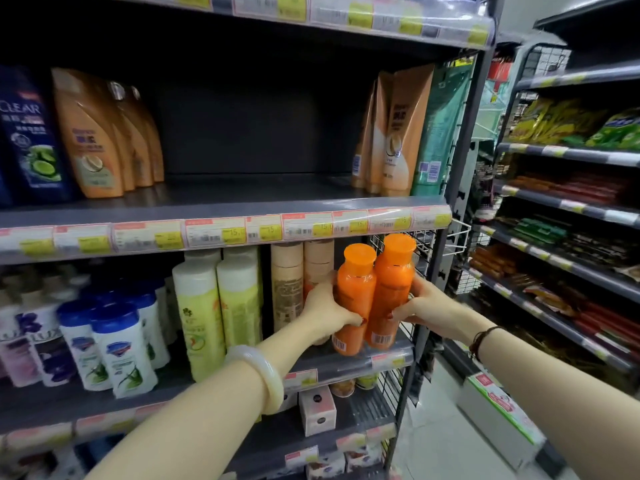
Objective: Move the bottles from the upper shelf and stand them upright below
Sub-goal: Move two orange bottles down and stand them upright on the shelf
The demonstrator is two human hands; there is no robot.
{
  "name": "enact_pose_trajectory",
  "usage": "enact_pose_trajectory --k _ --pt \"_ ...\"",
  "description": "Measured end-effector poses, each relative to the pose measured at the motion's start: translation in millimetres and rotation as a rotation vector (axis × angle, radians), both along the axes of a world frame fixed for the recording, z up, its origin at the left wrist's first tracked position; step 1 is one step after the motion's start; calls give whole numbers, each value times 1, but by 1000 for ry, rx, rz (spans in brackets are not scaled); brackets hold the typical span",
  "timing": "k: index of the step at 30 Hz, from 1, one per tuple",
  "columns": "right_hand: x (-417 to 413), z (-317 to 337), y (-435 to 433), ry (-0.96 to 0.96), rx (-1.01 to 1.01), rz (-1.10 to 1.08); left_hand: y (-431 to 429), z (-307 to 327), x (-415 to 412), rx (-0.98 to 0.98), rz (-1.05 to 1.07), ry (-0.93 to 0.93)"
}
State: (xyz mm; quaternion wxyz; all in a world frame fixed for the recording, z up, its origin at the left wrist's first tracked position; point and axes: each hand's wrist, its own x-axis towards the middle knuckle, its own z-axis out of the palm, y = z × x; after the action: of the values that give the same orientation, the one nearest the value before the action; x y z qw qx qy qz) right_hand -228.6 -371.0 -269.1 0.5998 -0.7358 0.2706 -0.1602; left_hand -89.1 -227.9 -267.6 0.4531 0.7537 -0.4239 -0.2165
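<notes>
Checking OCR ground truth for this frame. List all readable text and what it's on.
"CLEAR": dark blue bottle, upper shelf, far left.
"LUX": white bottles, lower shelf, far left.
"15": yellow price tags on the upper shelf edge; the other tag print is too blurred.
Tan bottles and tan tubes: print too blurred to read.
Orange bottles held by left hand and right hand: barcodes only, digits unreadable.

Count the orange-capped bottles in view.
2. One orange bottle in the left hand, the other orange bottle in the right hand, side by side at the lower shelf's front edge.
</notes>
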Motion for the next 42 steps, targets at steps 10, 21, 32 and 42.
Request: enact_pose_trajectory --k 10,21,32,42 --pt "20 -26 -30 -38 1 -43 -33 -19 1 -47 175 3" --pt "32 -39 -51 4 51 -3 -52 -33 2 -23 196 -7" --pt "26 -37 -60 35 89 51 -60 -36 -3 21 240 41" --pt "18 -36 -47 259 -182 7 -41 -25 7 163 168 39"
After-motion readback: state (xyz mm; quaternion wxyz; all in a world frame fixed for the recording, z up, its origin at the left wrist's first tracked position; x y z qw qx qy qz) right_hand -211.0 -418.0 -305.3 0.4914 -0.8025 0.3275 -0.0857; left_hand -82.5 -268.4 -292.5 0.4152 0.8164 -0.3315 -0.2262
